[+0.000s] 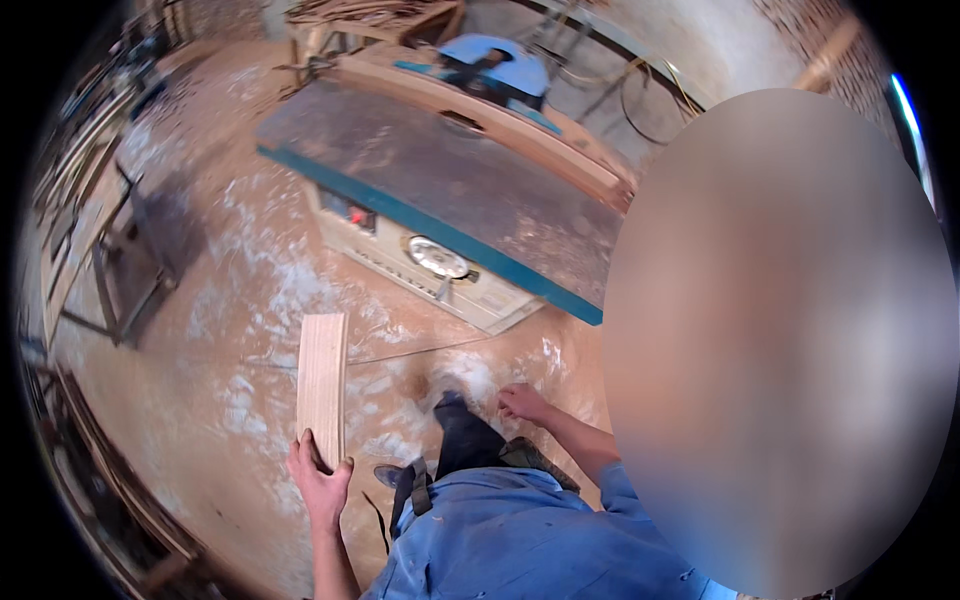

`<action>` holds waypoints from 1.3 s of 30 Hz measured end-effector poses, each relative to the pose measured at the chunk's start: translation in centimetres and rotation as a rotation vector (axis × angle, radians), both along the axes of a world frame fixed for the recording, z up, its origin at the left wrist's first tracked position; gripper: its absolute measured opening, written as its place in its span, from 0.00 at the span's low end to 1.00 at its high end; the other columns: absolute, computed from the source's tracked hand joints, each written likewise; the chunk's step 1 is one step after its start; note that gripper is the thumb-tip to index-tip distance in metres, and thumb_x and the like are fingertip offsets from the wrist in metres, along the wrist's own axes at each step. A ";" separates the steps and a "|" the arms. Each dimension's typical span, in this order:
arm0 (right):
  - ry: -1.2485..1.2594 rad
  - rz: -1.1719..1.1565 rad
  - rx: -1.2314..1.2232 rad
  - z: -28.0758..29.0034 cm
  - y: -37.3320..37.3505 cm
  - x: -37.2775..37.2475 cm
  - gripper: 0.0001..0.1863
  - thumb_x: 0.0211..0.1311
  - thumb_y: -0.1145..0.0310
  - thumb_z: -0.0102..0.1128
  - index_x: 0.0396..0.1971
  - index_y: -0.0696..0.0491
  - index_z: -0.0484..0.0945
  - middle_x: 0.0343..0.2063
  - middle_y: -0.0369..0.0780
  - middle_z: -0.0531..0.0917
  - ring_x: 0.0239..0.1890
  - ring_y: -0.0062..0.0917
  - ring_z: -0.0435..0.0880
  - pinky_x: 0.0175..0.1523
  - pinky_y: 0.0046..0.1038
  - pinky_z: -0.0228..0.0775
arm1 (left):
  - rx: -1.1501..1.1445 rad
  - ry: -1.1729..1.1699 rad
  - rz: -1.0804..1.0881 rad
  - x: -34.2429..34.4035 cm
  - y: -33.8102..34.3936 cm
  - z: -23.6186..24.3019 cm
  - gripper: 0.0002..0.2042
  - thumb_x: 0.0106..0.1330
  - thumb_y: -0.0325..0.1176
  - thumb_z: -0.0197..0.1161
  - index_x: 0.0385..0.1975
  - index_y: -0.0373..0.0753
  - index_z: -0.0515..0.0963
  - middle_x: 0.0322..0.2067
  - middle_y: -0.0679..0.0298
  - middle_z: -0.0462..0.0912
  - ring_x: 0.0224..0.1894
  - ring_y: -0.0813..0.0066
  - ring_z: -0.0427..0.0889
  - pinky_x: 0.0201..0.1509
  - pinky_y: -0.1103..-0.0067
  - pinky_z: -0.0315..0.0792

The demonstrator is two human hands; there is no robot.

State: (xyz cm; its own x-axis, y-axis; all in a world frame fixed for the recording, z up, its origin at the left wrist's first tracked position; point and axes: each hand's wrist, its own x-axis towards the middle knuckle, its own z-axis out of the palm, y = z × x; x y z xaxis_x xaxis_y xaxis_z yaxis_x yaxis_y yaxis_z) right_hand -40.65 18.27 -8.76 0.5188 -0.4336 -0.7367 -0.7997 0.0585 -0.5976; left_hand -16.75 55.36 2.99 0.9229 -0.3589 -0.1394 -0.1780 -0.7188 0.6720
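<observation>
My left hand (322, 482) grips the near end of a short, pale wooden board (323, 380), thumb on one edge and fingers on the other. The board points away from me over the dusty floor. My right hand (522, 402) hangs beside my right leg, its fingers curled in, and nothing shows in them. Ahead of both hands stands a woodworking machine with a dark flat table (420, 165) edged in teal. A handwheel (438, 257) and a red button (357, 215) are on its pale front. Neither hand touches it.
A long reddish-brown fence (560, 155) runs along the machine's back, with a blue round cover (497, 65) behind it. At far left stands a trestle (125, 250) with timber. More long planks (110, 460) lie along the lower left. A blurred oval (780, 340) hides the right side.
</observation>
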 end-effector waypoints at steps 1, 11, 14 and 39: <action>-0.040 -0.056 0.013 0.0 1.0 -1.9 0.16 0.67 0.61 0.54 0.37 0.60 0.81 0.30 0.41 0.85 0.28 0.22 0.83 0.32 0.26 0.76 | 0.051 -0.064 -0.081 -0.1 -1.3 1.0 0.41 0.43 0.35 0.72 0.63 0.34 0.67 0.63 0.41 0.64 0.66 0.43 0.60 0.69 0.59 0.59; -0.402 0.095 -0.331 13.0 -13.7 1.4 0.17 0.67 0.61 0.57 0.48 0.56 0.80 0.41 0.50 0.85 0.46 0.43 0.84 0.51 0.35 0.75 | 0.094 -0.554 -0.359 7.9 -34.9 0.5 0.39 0.42 0.40 0.76 0.59 0.40 0.71 0.59 0.41 0.67 0.59 0.39 0.65 0.64 0.53 0.62; -0.429 0.074 -0.343 17.1 -19.1 2.3 0.15 0.66 0.63 0.59 0.46 0.58 0.80 0.40 0.49 0.85 0.44 0.42 0.85 0.49 0.34 0.76 | 0.197 -0.506 -0.386 9.3 -43.2 0.0 0.38 0.45 0.45 0.75 0.60 0.43 0.71 0.59 0.43 0.67 0.59 0.42 0.65 0.63 0.56 0.63; -0.814 0.612 -1.035 6.3 -37.5 32.6 0.14 0.61 0.64 0.62 0.42 0.56 0.84 0.54 0.42 0.82 0.64 0.33 0.73 0.72 0.37 0.59 | 0.164 -0.451 -0.454 8.9 -55.8 -3.0 0.34 0.53 0.45 0.71 0.59 0.36 0.73 0.61 0.38 0.64 0.59 0.37 0.65 0.64 0.53 0.60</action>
